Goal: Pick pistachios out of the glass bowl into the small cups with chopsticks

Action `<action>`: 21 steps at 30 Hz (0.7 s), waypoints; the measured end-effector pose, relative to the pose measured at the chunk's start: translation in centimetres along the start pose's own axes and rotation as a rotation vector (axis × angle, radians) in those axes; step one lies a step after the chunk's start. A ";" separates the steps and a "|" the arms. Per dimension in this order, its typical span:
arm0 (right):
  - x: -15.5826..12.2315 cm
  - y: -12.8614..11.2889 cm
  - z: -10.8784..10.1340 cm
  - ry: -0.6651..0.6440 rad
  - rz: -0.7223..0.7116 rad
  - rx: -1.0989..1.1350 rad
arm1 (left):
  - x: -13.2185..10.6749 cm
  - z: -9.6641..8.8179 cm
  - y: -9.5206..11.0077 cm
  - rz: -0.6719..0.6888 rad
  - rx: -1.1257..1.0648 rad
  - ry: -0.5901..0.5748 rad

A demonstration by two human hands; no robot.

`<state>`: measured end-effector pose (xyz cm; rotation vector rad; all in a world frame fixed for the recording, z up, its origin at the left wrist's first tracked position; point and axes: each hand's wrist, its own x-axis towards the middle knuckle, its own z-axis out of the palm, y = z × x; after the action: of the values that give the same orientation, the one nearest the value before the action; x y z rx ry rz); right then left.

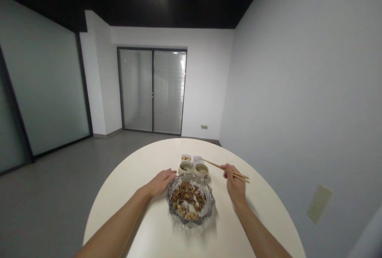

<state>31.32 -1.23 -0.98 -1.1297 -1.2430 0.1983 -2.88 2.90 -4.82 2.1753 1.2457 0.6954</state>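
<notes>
Pinching a pair of wooden chopsticks [222, 167] near their middle, the right hand [234, 180] is curling around them, with the fingers closed and the rear ends sticking out to the right. The tips are pointing up and left, ending just beside a small white saucer [197, 158]. The two sticks are spreading slightly at the rear and converging toward the tips.

The left hand [159, 183] is lying open and palm down, its fingers loosely extended and holding nothing. It is resting just beside the rim of a cut-glass dish [210, 204], which is sitting between both hands and holding a heap of brown pieces [188, 198], too small to identify exactly.

Beyond the dish, two small cups [201, 171] are standing side by side, and a little white dish of pale pieces [186, 157] is sitting behind them. All of this is resting on a round white table [119, 202].

For steady chopstick work, the lower stick is best kept braced against the hand while the upper one does the moving. Keeping the tips level and closing them gently would suit small pieces like these. The free hand is usefully staying clear of the dish.
</notes>
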 end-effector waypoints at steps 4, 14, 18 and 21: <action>0.0 -0.5 -0.1 0.019 -0.001 0.019 | -0.1 -0.1 0.2 -0.015 -0.012 -0.005; -2.0 -4.1 -0.2 -0.007 0.005 0.204 | 0.0 -0.1 0.2 0.011 -0.009 0.004; -2.6 -4.2 0.6 -0.140 -0.018 0.217 | 0.0 -0.1 0.1 0.013 -0.021 0.021; -2.9 -4.1 1.0 -0.198 -0.032 0.209 | 0.0 -0.1 0.2 0.034 -0.025 0.024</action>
<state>27.67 -4.58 0.14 -0.9258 -1.3797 0.4149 -2.82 2.81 -4.67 2.1780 1.2085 0.7492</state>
